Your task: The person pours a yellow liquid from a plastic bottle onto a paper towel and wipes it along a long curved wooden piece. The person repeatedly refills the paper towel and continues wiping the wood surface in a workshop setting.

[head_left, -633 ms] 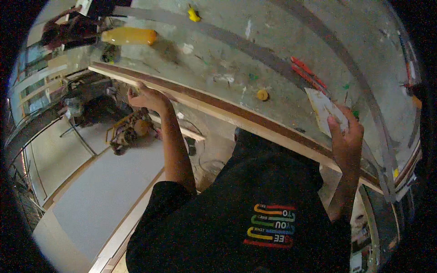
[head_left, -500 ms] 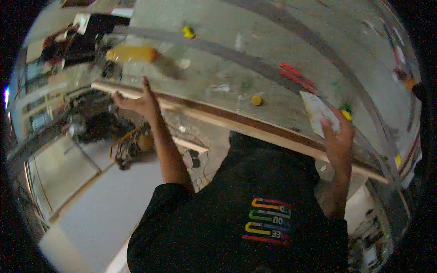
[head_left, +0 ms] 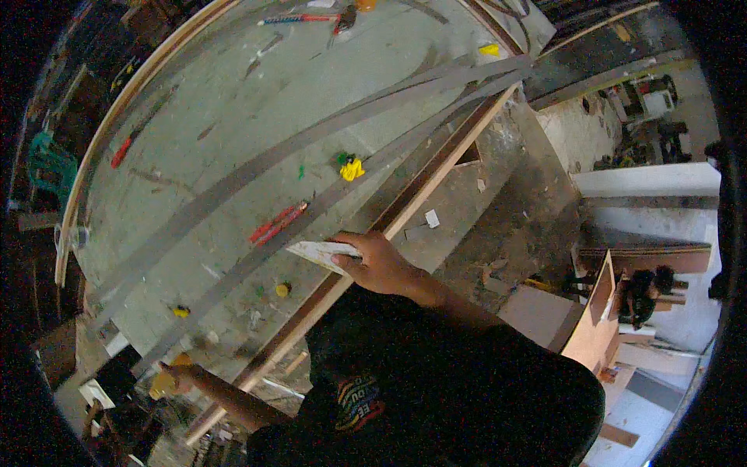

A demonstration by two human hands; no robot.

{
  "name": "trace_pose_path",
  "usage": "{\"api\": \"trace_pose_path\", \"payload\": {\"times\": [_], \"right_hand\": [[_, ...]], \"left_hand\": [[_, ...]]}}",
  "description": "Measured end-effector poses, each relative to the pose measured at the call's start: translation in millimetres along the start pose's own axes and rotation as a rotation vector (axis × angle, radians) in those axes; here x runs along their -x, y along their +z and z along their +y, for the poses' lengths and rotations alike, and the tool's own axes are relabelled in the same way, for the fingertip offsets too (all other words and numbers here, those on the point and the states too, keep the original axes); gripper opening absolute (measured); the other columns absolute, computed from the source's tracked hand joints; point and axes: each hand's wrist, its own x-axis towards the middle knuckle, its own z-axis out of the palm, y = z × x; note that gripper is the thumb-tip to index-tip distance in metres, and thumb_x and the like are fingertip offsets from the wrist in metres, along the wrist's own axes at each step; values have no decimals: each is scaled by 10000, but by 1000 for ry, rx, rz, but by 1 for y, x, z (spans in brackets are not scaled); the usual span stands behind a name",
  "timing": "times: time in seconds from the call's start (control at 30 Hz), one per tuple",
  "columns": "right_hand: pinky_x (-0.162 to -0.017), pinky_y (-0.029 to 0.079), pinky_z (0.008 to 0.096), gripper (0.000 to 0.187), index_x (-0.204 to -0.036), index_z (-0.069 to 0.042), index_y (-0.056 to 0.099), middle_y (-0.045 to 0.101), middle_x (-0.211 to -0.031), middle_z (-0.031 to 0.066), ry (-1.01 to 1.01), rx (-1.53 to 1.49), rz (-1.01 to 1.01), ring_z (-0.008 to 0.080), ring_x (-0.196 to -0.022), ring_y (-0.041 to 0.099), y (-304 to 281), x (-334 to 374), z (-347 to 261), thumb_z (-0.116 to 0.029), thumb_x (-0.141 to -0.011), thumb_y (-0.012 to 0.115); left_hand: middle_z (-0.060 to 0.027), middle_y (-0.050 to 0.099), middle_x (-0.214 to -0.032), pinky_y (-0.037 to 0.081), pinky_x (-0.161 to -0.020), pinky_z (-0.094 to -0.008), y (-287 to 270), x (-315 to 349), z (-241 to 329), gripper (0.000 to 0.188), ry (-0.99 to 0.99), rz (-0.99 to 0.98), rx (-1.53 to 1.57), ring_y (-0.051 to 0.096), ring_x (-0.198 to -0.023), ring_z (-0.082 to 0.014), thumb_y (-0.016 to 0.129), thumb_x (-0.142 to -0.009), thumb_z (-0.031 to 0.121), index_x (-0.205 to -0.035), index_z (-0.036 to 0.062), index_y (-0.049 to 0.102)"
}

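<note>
My left hand [head_left: 185,379] is at the near left corner of the table, its fingers round a yellow bottle [head_left: 162,385]; the hand partly hides the bottle. In my right hand [head_left: 372,261] is a flat, stained white piece [head_left: 323,253], pinched between thumb and fingers above the table's near edge. Its exact kind does not show. Just beyond it, red-handled pliers [head_left: 278,224] lie on a long grey strip [head_left: 233,276]. A small round yellow cap [head_left: 284,289] rests on the tabletop between my hands.
The grey-green tabletop [head_left: 226,226] has a wooden edge [head_left: 436,171]. Yellow pieces [head_left: 352,169] lie about, and a second dark strip [head_left: 257,163] curves across. A red-handled tool [head_left: 122,152] is at the far left, a hammer [head_left: 344,21] at the far side. Boards [head_left: 591,311] stand at right.
My view has swung to the right. My left hand, open and raised before, has come to the yellow bottle and closed on it. The right hand still holds the flat white piece.
</note>
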Motion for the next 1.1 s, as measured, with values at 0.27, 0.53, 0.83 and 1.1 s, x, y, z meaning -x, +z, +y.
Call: {"api": "trace_pose_path", "payload": {"times": [0.27, 0.53, 0.83, 1.1], "right_hand": [[-753, 516, 377, 340, -1137, -4, 587, 675, -979, 160, -122, -55, 31, 273, -860, 669, -56, -70, 25, -222, -878, 617], [-853, 478, 293, 403, -1214, -12, 560, 633, -1081, 12, 18, -770, 72, 100, -981, 570, -150, -113, 15, -223, -893, 679], [-926, 470, 302, 441, -1275, -47, 540, 629, -1165, 12, -80, -830, 403, 120, -1069, 573, -212, -68, 16, -80, -863, 695], [-795, 522, 322, 272, -1057, -75, 660, 682, -999, 43, 218, -894, 556, 153, -896, 626, -219, -49, 20, -163, -817, 751]], "left_hand": [[-129, 637, -1046, 537, -845, -363, -62, 83, 158, 585, 219, 81, 441, 622, -950, -237, 849, -721, 256, -1162, 6, 558], [-124, 632, -1084, 501, -860, -378, -161, 168, 401, 453, 644, -637, 1009, 604, -984, -271, 816, -732, 117, -1100, -9, 584], [-147, 630, -1070, 496, -870, -418, -251, 174, 518, 475, 1265, -634, 1074, 598, -999, -347, 806, -666, 78, -1087, 39, 589], [-96, 636, -1099, 426, -951, -410, -255, 170, 538, 484, 1598, -323, 697, 572, -1058, -291, 751, -688, 113, -1149, 85, 607]]}}
